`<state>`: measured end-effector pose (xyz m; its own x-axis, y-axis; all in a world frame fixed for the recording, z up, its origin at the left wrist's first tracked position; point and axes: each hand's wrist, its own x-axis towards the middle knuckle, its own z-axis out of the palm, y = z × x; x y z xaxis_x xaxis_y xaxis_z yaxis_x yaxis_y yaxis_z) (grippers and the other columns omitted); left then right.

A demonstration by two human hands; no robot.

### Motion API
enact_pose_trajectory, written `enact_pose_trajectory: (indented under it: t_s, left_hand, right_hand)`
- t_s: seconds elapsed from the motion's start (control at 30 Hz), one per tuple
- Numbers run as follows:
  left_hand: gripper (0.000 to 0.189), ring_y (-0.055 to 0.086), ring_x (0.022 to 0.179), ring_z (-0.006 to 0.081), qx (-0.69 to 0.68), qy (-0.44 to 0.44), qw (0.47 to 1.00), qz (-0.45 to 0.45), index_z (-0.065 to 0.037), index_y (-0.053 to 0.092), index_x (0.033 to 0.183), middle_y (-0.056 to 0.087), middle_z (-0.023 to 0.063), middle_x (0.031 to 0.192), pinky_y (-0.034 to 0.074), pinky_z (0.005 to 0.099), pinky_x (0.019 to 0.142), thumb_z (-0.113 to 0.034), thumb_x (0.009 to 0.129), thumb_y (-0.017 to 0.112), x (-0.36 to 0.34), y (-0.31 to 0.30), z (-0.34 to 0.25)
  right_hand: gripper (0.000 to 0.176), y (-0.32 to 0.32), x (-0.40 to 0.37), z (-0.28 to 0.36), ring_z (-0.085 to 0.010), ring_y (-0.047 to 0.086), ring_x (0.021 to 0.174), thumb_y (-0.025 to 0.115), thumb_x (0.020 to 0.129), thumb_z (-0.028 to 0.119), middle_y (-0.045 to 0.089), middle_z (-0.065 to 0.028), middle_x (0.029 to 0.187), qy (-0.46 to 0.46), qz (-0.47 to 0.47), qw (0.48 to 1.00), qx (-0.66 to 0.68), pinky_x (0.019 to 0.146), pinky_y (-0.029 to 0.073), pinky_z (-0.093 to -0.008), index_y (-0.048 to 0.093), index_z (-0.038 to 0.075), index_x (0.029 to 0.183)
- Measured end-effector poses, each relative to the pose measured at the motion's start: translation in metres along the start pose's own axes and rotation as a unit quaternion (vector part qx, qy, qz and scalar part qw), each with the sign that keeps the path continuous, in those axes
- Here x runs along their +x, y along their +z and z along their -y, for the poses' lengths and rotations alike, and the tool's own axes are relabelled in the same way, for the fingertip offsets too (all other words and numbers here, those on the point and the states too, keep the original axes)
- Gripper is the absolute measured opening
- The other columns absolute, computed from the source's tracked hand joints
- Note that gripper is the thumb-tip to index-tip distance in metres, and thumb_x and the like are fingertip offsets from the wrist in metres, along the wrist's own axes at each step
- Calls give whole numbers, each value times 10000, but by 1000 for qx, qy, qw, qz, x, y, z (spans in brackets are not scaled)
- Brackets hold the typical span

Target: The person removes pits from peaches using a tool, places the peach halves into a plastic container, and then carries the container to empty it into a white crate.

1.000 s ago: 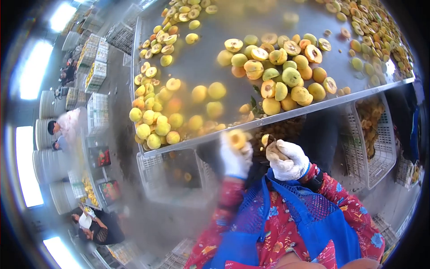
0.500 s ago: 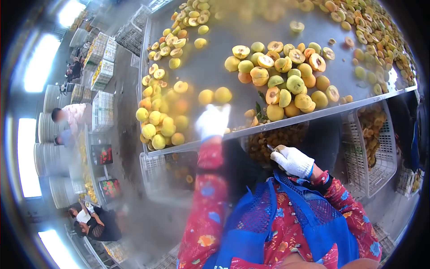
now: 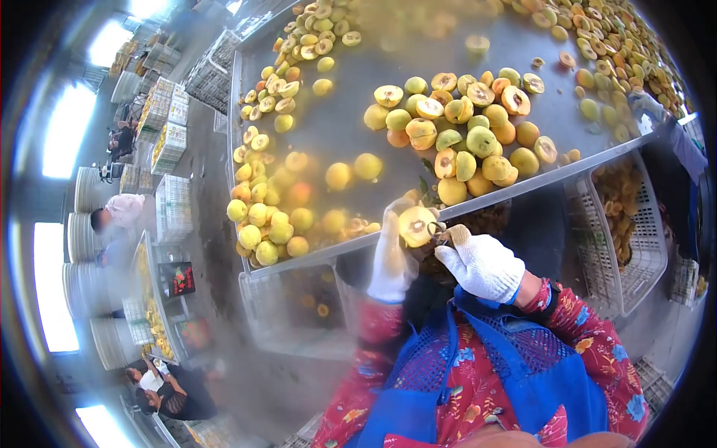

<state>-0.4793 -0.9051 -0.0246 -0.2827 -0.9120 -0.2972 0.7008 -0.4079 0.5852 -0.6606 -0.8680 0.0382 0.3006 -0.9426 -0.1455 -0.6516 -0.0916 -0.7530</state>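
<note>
Both my hands wear white gloves and meet just below the front edge of the metal table (image 3: 485, 196). Between the fingers of my left hand (image 3: 394, 254) is a halved fruit (image 3: 415, 226), its cut face turned up. My right hand (image 3: 479, 261) is closed on a small metal tool (image 3: 435, 228), whose looped tip touches the right side of the fruit half. Behind my hands, a pile of halved fruit (image 3: 482, 140) lies on the table. Two fruits (image 3: 352, 172) sit apart on the left.
Below the table are a crate of fruit pieces (image 3: 618, 224) at right and a pale crate (image 3: 295, 310) at left. A co-worker's gloved hand (image 3: 648, 104) is at the table's right end. Other people and stacked crates are at far left.
My left hand has come back from the table to my right hand, now with a fruit half in it. The tool has moved up against the fruit. A co-worker's hand has appeared at right.
</note>
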Motion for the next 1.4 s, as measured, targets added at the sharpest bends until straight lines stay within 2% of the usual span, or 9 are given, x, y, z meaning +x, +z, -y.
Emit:
enact_pose_trajectory:
  t_s: [0.43, 0.57, 0.9, 1.0, 1.03, 1.13, 1.2, 1.27, 1.4]
  left_hand:
    - [398, 650, 906, 196, 507, 208, 834, -66, 5, 586, 1128, 650, 133, 994, 537, 332, 845, -350, 1110, 407, -23, 40, 10]
    - [448, 648, 867, 165, 371, 142, 912, -103, -13, 596, 1124, 671, 111, 946, 531, 307, 817, -412, 1109, 393, -23, 35, 28]
    - [441, 662, 843, 176, 335, 155, 929, 30, 26, 592, 1114, 707, 139, 925, 525, 302, 799, -361, 1107, 381, -8, 25, 43]
    - [437, 661, 816, 190, 282, 113, 953, -10, 2, 605, 1118, 695, 132, 885, 526, 309, 806, -368, 1109, 373, -11, 28, 47]
    - [428, 657, 794, 197, 486, 265, 833, -6, -19, 605, 1109, 685, 125, 864, 534, 317, 768, -381, 1106, 378, -8, 22, 44]
    - [364, 589, 567, 190, -14, 54, 967, -249, -81, 568, 1046, 669, 116, 806, 505, 281, 511, -408, 1089, 414, -6, 6, 37]
    - [355, 655, 780, 240, 320, 136, 905, -245, -62, 596, 1092, 686, 128, 885, 540, 355, 704, -381, 1076, 439, -36, -12, 16]
    - [374, 681, 947, 324, 286, 65, 908, -300, -37, 605, 1164, 695, 167, 982, 546, 428, 828, -370, 1054, 475, -69, -16, -27]
    - [445, 615, 1121, 424, 860, 77, 301, -404, -53, 593, 1284, 619, 239, 1237, 499, 502, 953, -396, 1003, 560, -99, -84, -81]
  right_hand:
    - [351, 16, -6, -3, -416, 647, 626, 539, 1020, 293, 646, -250, 715, -25, -9, 1000, -5, 562, 525, -481, 576, -52, 1078]
    - [378, 16, -6, -17, -281, 589, 468, 493, 1059, 362, 617, -151, 646, 41, 80, 977, 191, 434, 458, -390, 575, -1, 992]
    - [427, 37, -15, -69, -62, 301, 361, 397, 1096, 434, 433, 0, 616, 242, 347, 227, 877, 311, 238, -222, 564, 45, 1043]
    - [451, 45, -20, -71, -64, 321, 345, 447, 1076, 439, 433, 6, 566, 248, 321, 224, 886, 312, 292, -218, 568, 9, 1014]
    - [426, 46, -20, -70, -67, 314, 347, 437, 1083, 424, 440, -1, 588, 175, 336, 219, 899, 311, 282, -224, 559, 18, 1044]
    - [371, 39, -17, -58, -74, 304, 353, 427, 1096, 382, 436, -9, 603, 86, 321, 219, 917, 314, 265, -234, 541, 29, 1118]
    - [372, 26, -11, -49, -70, 312, 354, 439, 1096, 366, 404, 2, 553, 201, 261, 254, 909, 319, 267, -228, 554, 13, 1123]
    - [426, 22, -13, -66, -69, 332, 338, 498, 1061, 436, 426, 17, 538, 255, 260, 533, 764, 305, 255, -233, 567, 21, 994]
    - [370, 29, -14, -76, -57, 389, 426, 509, 1049, 326, 438, 31, 620, 281, 222, 831, 424, 370, 307, -219, 535, 51, 1295]
